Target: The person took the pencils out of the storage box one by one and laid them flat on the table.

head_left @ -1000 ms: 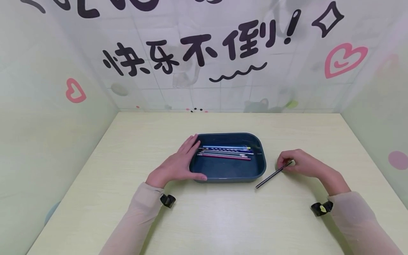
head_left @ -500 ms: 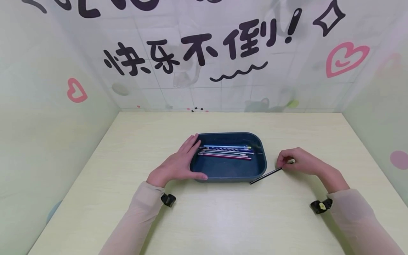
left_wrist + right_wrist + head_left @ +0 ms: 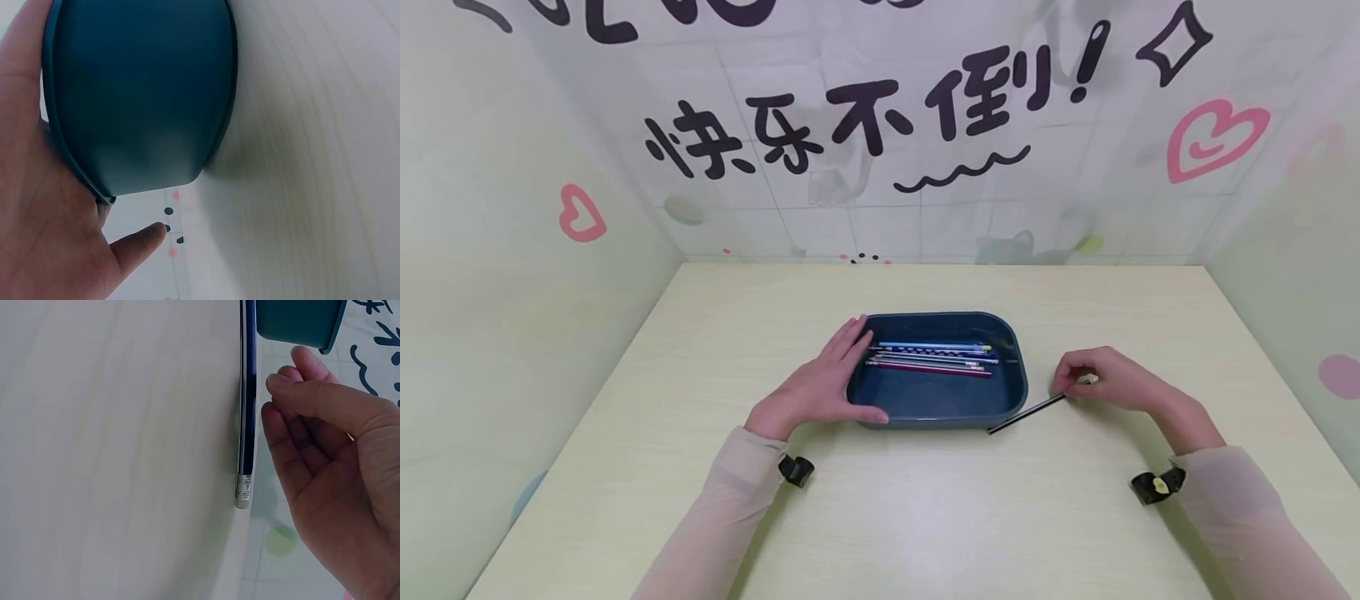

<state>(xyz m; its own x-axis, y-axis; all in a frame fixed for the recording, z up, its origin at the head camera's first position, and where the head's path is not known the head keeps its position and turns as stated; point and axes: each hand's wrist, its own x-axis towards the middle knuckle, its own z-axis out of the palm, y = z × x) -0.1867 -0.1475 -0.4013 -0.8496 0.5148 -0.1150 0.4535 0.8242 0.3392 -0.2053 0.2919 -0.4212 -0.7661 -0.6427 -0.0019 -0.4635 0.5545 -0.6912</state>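
In the head view a dark pencil [image 3: 1030, 413] lies aslant on the table, its far part by the tray's front right corner. My right hand [image 3: 1108, 379] is over its eraser end. From the right wrist view, a gap shows between the loosely bent fingers [image 3: 284, 440] and the pencil [image 3: 247, 394], which has a silver ferrule and pale eraser. My left hand [image 3: 820, 387] rests across the left end of the dark blue tray [image 3: 940, 422], thumb along the front rim, fingers straight at the back left. The left wrist view has the tray's wall [image 3: 140, 94] beside the palm.
Several pencils [image 3: 932, 368] lie side by side in the tray, blue, silver and dark red among them. The pale wood table [image 3: 917, 517] runs back to a printed wall sheet [image 3: 880, 225], with more sheeting on both sides.
The pencil's lower end has swung left and back to the tray's front right corner, and its eraser end has gone lower beneath the right hand. The left hand stays on the tray.
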